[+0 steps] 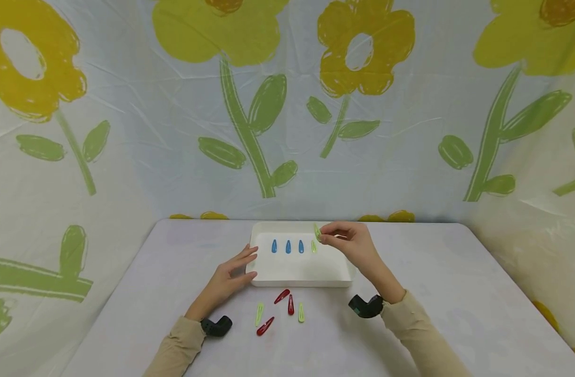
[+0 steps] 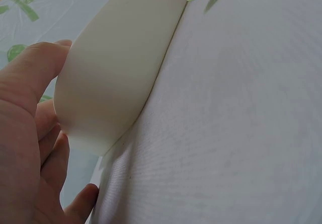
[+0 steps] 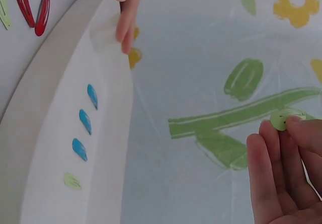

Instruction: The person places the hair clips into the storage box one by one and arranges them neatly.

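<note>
My right hand pinches a light green snap hair clip between thumb and fingertips, above the far right part of a white tray. The right wrist view shows the held clip's rounded end sticking out past the thumb. Inside the tray, three blue hair clips and one green hair clip lie in a row, side by side. My left hand rests at the tray's left side with fairly straight fingers on its rim; in the left wrist view the thumb touches the corner.
In front of the tray, three red hair clips and two green hair clips lie scattered on the white-covered table. A flower-printed curtain hangs behind and at both sides. Each wrist wears a black camera.
</note>
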Available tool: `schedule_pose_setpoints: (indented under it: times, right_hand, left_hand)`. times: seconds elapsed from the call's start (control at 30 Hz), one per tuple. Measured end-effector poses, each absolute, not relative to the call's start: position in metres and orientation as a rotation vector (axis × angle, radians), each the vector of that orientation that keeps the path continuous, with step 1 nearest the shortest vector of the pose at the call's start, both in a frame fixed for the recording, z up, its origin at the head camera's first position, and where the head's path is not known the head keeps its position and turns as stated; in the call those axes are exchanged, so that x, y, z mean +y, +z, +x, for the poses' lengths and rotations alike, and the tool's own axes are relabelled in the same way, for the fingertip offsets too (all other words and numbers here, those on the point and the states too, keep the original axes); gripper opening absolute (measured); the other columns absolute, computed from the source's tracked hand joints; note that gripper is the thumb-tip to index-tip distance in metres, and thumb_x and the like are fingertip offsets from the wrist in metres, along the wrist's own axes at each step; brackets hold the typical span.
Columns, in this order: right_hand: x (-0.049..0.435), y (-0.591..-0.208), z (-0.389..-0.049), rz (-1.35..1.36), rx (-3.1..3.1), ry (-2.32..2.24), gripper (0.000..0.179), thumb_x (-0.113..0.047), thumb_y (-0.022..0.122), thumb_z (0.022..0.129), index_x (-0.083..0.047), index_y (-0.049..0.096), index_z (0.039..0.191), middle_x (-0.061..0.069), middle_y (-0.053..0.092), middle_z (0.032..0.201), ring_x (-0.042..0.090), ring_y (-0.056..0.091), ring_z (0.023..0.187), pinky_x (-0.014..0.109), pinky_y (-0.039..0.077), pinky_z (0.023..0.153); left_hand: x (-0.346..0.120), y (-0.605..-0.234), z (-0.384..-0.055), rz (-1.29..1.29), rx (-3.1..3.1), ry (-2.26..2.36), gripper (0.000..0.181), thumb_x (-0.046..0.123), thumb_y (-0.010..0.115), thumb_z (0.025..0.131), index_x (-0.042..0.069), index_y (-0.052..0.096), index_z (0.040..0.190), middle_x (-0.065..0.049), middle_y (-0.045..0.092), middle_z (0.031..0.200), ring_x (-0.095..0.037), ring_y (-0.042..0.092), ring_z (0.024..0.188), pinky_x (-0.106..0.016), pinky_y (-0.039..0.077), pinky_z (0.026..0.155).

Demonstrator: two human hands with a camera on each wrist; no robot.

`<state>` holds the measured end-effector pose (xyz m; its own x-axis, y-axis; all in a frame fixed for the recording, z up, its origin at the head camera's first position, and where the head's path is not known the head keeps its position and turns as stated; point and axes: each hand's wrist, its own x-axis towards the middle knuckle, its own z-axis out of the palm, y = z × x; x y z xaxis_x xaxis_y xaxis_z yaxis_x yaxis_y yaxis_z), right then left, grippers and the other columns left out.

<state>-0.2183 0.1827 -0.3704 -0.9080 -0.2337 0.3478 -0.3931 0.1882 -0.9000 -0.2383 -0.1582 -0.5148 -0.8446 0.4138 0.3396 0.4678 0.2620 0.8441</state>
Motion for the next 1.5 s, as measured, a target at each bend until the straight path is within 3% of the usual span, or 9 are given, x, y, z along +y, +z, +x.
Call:
schedule_pose_setpoints:
  times: [0.67, 0.83, 0.93, 1.23, 1.5]
  right_hand:
    - [0.195, -0.358, -0.268, 0.447, -2.427, 1.822, 0.016, 0.000, 0.067, 0.092, 0.009, 0.070, 0.105, 0.022, 0.072, 0.098, 0.022, 0.072, 0.084, 0.030, 0.059, 0.079]
    - [0.196, -0.357, -0.279, 0.437, -2.426, 1.816, 0.017, 0.000, 0.069, 0.091, 0.010, 0.070, 0.105, 0.024, 0.071, 0.098, 0.036, 0.071, 0.088, 0.034, 0.060, 0.079]
    - [0.196, -0.358, -0.285, 0.430, -2.437, 1.802, 0.017, 0.001, 0.069, 0.091, 0.010, 0.070, 0.105, 0.024, 0.071, 0.097, 0.037, 0.071, 0.087, 0.037, 0.060, 0.079]
    - [0.195, -0.367, -0.299, 0.324, -2.512, 1.731, 0.016, 0.003, 0.070, 0.089, 0.012, 0.070, 0.102, 0.021, 0.072, 0.092, 0.020, 0.071, 0.071, 0.037, 0.061, 0.072]
    - [0.196, -0.379, -0.308, 0.173, -2.585, 1.739, 0.016, 0.006, 0.069, 0.087, 0.014, 0.069, 0.101, 0.020, 0.072, 0.087, 0.018, 0.070, 0.067, 0.042, 0.061, 0.074]
  left_hand:
    - [-0.158, -0.513, -0.237, -0.825, -2.505, -1.660, 0.057, 0.029, 0.072, 0.092, 0.007, 0.055, 0.142, 0.009, 0.042, 0.154, -0.017, 0.019, 0.150, -0.012, 0.017, 0.113]
    - [-0.158, -0.513, -0.238, -0.848, -2.489, -1.639, 0.056, 0.027, 0.072, 0.093, 0.005, 0.055, 0.142, 0.004, 0.042, 0.154, -0.022, 0.020, 0.150, -0.014, 0.018, 0.114]
    - [-0.158, -0.513, -0.238, -0.854, -2.484, -1.642, 0.056, 0.026, 0.072, 0.093, 0.005, 0.055, 0.141, 0.003, 0.042, 0.154, -0.023, 0.020, 0.150, -0.015, 0.018, 0.115]
    - [-0.159, -0.512, -0.237, -0.827, -2.495, -1.677, 0.057, 0.028, 0.072, 0.092, 0.006, 0.055, 0.142, 0.008, 0.042, 0.153, -0.016, 0.020, 0.150, -0.013, 0.017, 0.114]
    - [-0.158, -0.511, -0.235, -0.814, -2.503, -1.680, 0.058, 0.030, 0.073, 0.092, 0.007, 0.055, 0.142, 0.010, 0.042, 0.153, -0.017, 0.020, 0.150, -0.012, 0.017, 0.114]
